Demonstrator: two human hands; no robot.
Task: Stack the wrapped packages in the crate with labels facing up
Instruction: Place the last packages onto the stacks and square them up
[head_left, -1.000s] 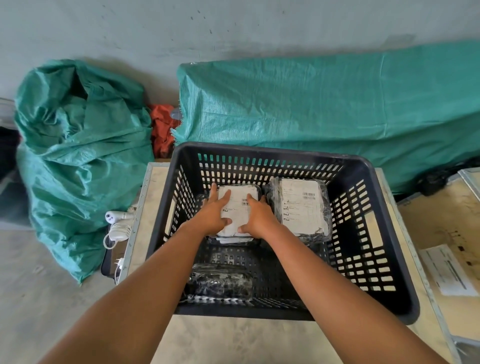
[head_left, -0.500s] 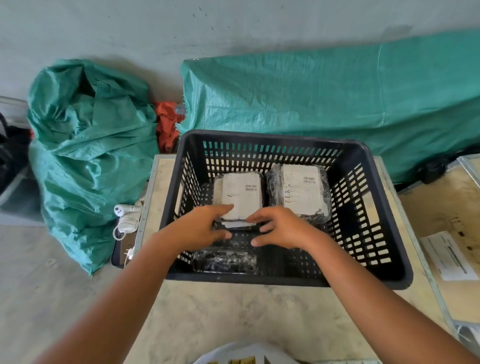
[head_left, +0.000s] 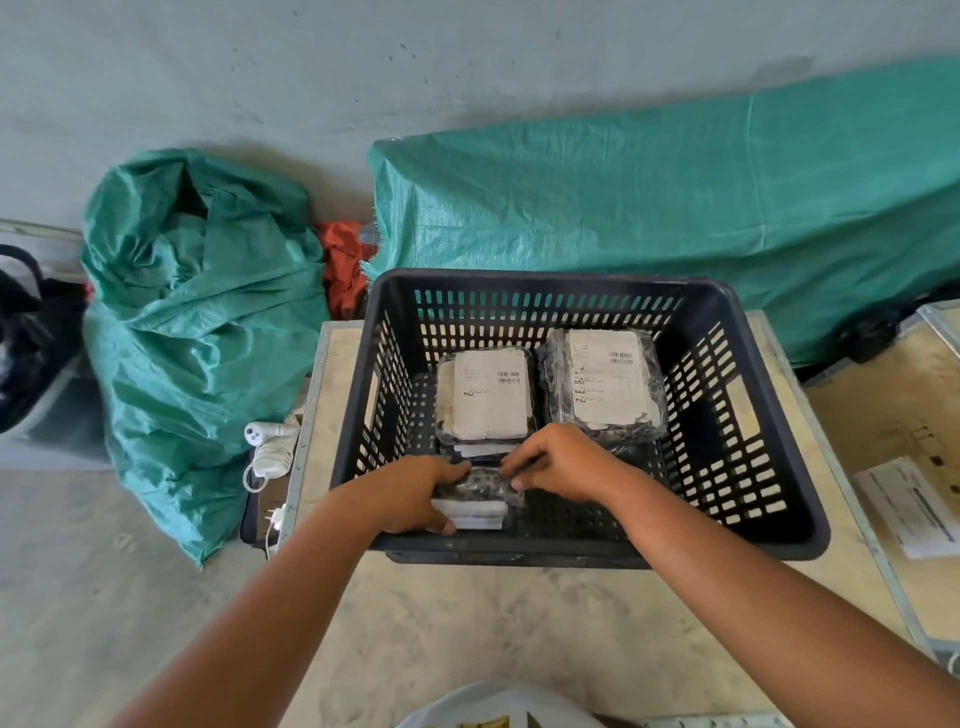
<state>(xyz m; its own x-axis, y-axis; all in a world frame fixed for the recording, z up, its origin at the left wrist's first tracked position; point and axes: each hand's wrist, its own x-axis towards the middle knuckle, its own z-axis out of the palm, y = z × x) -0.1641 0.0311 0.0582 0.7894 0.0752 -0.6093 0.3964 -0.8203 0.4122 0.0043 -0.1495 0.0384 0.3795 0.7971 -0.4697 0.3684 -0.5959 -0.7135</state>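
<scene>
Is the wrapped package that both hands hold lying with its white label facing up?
No, the dark wrapped package between the left hand and right hand shows dark wrapping on top.

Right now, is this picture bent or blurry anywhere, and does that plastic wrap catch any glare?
In the head view the wide lens bows the crate rim and table edges, stretching both forearms at the bottom corners. Lighting is soft and even, with faint shadows. The right wrapped package shows small glints on its plastic; its label print is too small to read.
</scene>
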